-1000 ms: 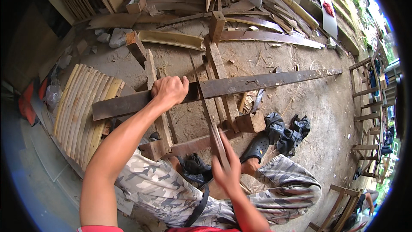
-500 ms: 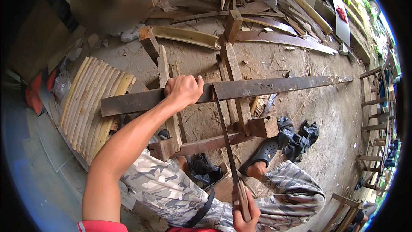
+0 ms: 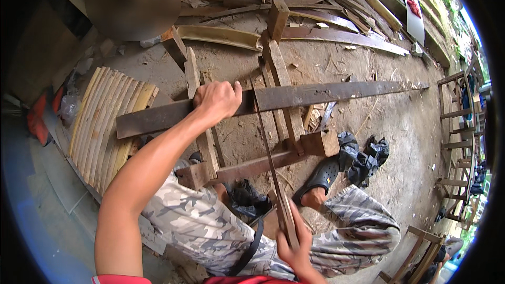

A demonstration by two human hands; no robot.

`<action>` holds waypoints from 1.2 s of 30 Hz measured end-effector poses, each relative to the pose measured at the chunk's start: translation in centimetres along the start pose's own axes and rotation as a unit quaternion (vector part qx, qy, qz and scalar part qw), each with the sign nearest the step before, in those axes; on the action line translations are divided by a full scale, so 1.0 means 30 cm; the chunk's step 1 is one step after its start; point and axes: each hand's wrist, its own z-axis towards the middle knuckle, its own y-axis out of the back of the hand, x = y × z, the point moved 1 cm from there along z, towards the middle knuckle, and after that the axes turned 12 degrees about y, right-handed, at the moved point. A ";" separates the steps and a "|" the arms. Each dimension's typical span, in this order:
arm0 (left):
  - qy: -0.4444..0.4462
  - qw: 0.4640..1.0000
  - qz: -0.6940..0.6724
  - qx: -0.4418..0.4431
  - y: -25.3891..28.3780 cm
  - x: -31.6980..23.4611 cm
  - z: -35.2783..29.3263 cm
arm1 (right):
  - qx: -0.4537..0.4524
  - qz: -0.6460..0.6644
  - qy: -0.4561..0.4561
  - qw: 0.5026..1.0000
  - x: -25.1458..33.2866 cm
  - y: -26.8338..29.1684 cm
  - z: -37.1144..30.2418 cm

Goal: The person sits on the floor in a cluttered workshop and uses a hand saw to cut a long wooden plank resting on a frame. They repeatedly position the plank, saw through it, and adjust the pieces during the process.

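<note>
A long dark wooden plank (image 3: 326, 93) lies crosswise over a low wooden trestle frame (image 3: 280, 67). My left hand (image 3: 216, 100) is closed over the plank left of the saw, its thumb raised. In my right hand (image 3: 297, 244) is the wooden handle of a handsaw (image 3: 270, 152), held low between my legs. The narrow blade runs away from me and crosses the plank just right of my left hand. Whether its teeth sit inside a cut cannot be made out.
A stack of light wooden strips (image 3: 108, 126) lies at the left. Scrap boards (image 3: 342, 40) are piled at the back. Black plastic (image 3: 374, 152) lies beside my clog (image 3: 319, 179). Wooden racks (image 3: 456, 142) line the right side.
The saw and my right hand have moved forward, away from me, so the blade reaches farther past the plank. My left hand stays on the plank; the whole view has shifted slightly.
</note>
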 end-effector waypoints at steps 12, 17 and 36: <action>-0.004 0.998 0.002 -0.058 0.001 -0.027 0.004 | -0.075 0.057 0.067 0.993 -0.113 -0.169 0.721; 0.031 0.999 0.004 0.043 0.042 -0.039 -0.020 | -0.067 0.052 0.038 0.996 -0.063 -0.073 0.235; 0.041 0.997 0.014 0.065 0.052 -0.058 -0.024 | -0.044 0.043 0.022 0.998 -0.053 -0.036 0.130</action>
